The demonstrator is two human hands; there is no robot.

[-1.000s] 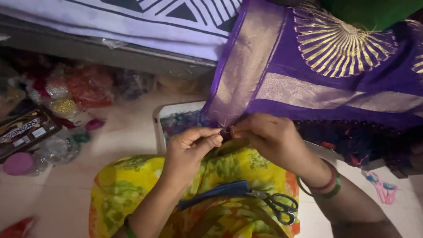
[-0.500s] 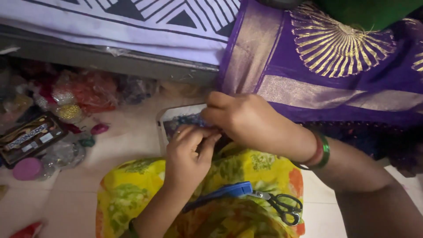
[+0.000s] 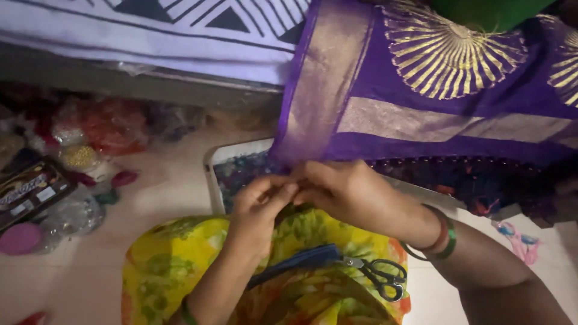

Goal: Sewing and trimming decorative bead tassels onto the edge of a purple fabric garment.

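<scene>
Left hand: our left hand (image 3: 260, 207) sits near the middle of the view, fingers drawn narrow, thumb and fingertips pinched together at the lower edge of the purple cloth; we cannot tell what tiny thing, if any, lies between them.
Right hand: our right hand (image 3: 349, 191) comes in from 4 o'clock, curled narrow, its fingertips touching those of the left hand at the same spot on the hem.
Wrist: red and green bangles (image 3: 444, 236) ring the right wrist.
Purple cloth: the purple cloth (image 3: 457, 120) with gold woven bands and gold fan motifs hangs down from 1 o'clock; its bottom corner meets both hands.
Tray: a shallow white tray (image 3: 212, 174) lies just beyond the hands at 11 o'clock, holding small dark beads, partly covered by the cloth.
Lap: a yellow floral garment (image 3: 162, 259) covers our lap at 6 o'clock, below the hands.
Scissors: black-handled scissors (image 3: 379, 277) rest on the lap at 5 o'clock, next to a blue strip (image 3: 301, 260).
Floor: the pale floor (image 3: 162, 198) carries the tray.
Clutter: clear bags of beads and trims (image 3: 90, 138) lie at 9 o'clock, well apart from the hands, with a dark flat packet (image 3: 27, 192) and a pink round lid (image 3: 21, 238).
Far edge: a white fabric with black geometric lines (image 3: 150, 36) spreads across 11 o'clock.
</scene>
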